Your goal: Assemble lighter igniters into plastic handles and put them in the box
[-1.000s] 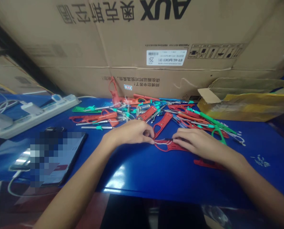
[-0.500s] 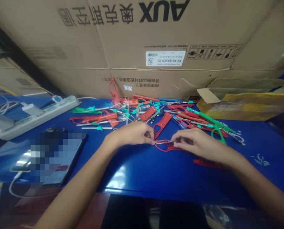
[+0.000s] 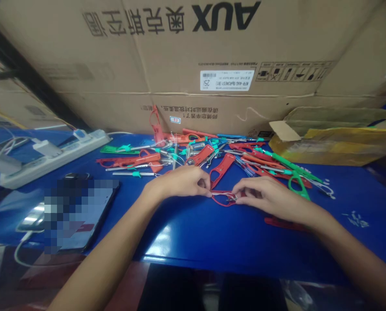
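1. Pinching white wires at one end, your left hand faces your right hand, which pinches a small part.
2. Between them is the red shell, over the bench.
3. Wires cross its loop, seemingly not yet settled; other red shells lie loose behind.

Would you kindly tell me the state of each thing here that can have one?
Left hand: pinching white wires
Right hand: fingers bent, grip partly hidden
Red casing: partly covered by right hand
Power strip: plugs inserted
Small carton: flap open
Large box: printing upside down
Handheld device: cable attached
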Motion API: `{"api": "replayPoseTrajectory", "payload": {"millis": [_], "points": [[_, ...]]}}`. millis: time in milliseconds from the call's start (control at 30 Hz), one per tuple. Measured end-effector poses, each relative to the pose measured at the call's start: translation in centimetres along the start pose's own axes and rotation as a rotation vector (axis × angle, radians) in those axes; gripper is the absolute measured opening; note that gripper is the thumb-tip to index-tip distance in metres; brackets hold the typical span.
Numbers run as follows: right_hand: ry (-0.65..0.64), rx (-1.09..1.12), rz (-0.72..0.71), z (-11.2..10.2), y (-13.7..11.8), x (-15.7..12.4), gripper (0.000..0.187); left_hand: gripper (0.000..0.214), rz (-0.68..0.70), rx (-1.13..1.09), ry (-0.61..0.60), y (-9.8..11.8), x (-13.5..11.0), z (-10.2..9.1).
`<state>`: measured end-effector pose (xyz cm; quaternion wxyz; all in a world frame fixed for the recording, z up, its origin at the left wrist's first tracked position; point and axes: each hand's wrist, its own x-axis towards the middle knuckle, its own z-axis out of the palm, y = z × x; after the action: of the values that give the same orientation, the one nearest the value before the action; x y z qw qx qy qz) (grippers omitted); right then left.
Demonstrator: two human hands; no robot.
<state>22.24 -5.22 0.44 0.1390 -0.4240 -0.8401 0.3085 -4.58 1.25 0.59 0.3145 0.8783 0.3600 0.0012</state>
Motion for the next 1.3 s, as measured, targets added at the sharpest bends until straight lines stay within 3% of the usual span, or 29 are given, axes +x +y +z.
{"api": "replayPoseTrajectory", "payload": {"millis": [467,1000,1300], "points": [[0.013,0.024,0.011,0.21,0.08,0.36,0.018,0.020,-0.019,0.010,-0.021,0.16,0.04,-0.10],[0.006,0.186,0.283,0.70,-0.07,0.80,0.018,0.021,-0.029,-0.010,-0.028,0.25,0.04,-0.15],[-0.015,0.174,0.242,0.26,0.03,0.70,0.025,0.022,-0.042,-0.041,-0.050,0.19,0.11,-0.18]]}}
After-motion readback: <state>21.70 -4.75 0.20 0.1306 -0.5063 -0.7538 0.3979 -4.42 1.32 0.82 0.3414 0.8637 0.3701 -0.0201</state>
